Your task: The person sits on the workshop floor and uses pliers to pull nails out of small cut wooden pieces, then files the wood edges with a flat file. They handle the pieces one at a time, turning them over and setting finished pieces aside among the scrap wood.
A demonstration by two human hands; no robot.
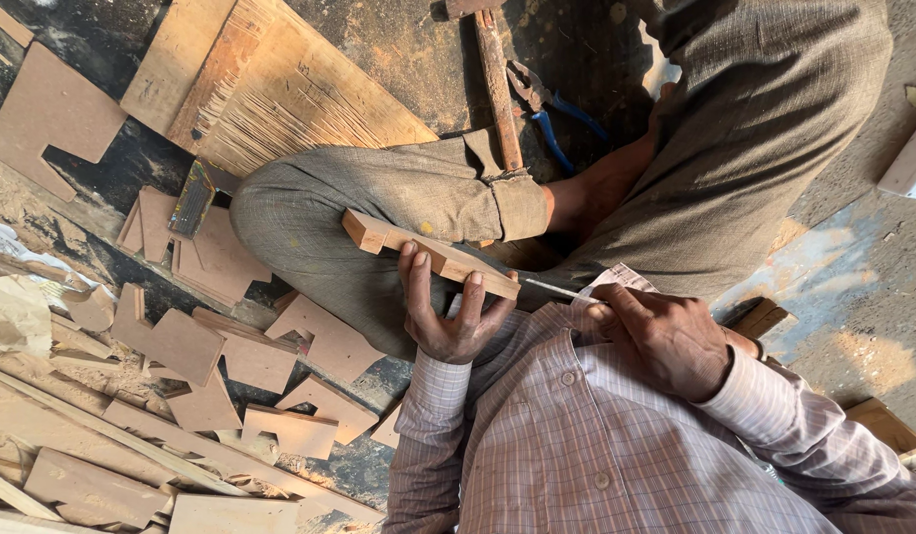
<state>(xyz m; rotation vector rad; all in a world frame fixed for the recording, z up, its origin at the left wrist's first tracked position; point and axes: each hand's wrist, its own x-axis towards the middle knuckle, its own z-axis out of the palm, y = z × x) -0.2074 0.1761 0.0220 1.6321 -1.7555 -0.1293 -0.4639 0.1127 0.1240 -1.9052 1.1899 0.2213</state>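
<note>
My left hand [448,314] grips a short rectangular block of light wood [428,254] from below, holding it against my bent knee in grey-brown trousers [379,203]. My right hand [666,336] is closed around a thin pale stick-like tool [549,288], whose tip points at the block's right end. A small slip of paper [621,279] is also pinched in that hand. Both sleeves are pink checked cloth.
A wooden-handled hammer [498,84] and blue-handled pliers [552,119] lie on the dark floor beyond my knee. A ribbed wooden board [280,89] lies at upper left. Several notched fibreboard offcuts [181,341] and wooden slats [92,465] cover the left side.
</note>
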